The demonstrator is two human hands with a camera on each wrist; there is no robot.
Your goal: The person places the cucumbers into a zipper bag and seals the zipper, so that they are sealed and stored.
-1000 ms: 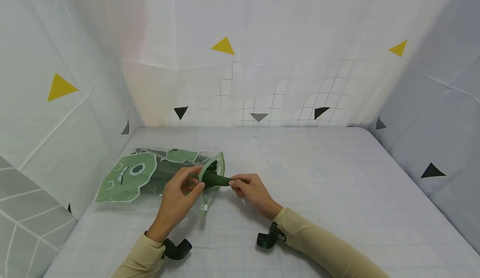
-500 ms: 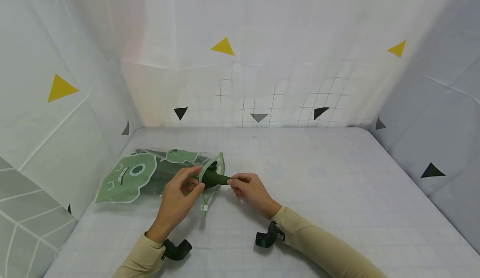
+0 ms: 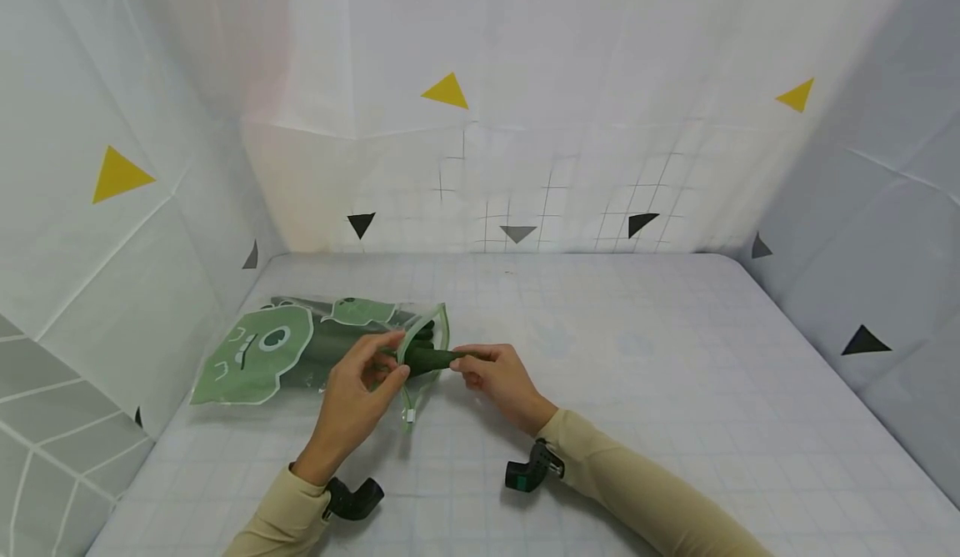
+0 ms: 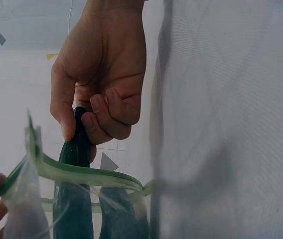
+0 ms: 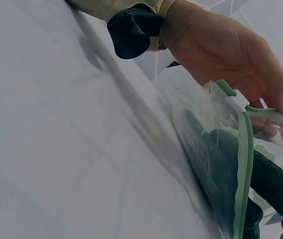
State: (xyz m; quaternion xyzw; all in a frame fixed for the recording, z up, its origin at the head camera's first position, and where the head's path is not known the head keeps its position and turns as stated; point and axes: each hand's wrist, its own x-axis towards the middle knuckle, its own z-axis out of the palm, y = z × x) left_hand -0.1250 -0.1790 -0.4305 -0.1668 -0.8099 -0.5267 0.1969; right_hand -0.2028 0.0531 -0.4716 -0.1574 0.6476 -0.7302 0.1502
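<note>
A clear zip bag (image 3: 258, 357) with green cartoon faces lies on its side at the left of the table, mouth facing right. My left hand (image 3: 356, 403) holds the bag's near rim between thumb and fingers, keeping the mouth spread. From the mouth sticks a dark green cucumber (image 3: 429, 361); my right hand (image 3: 504, 382) pinches its tapered end between thumb and fingers. Another cucumber (image 4: 117, 209) lies beside it inside the bag. In the right wrist view, a white slider (image 5: 237, 101) sits on the green zip edge, and the left thumb (image 5: 279, 94) presses the rim.
The white gridded table (image 3: 637, 390) extends right of the bag. White sheets with yellow and black triangles stand behind and at both sides. Black camera mounts (image 3: 356, 500) hang from both wrists, close above the table.
My right hand has shifted slightly left, toward the bag, and less of the cucumber shows between hand and mouth. My left hand and the bag have stayed in place.
</note>
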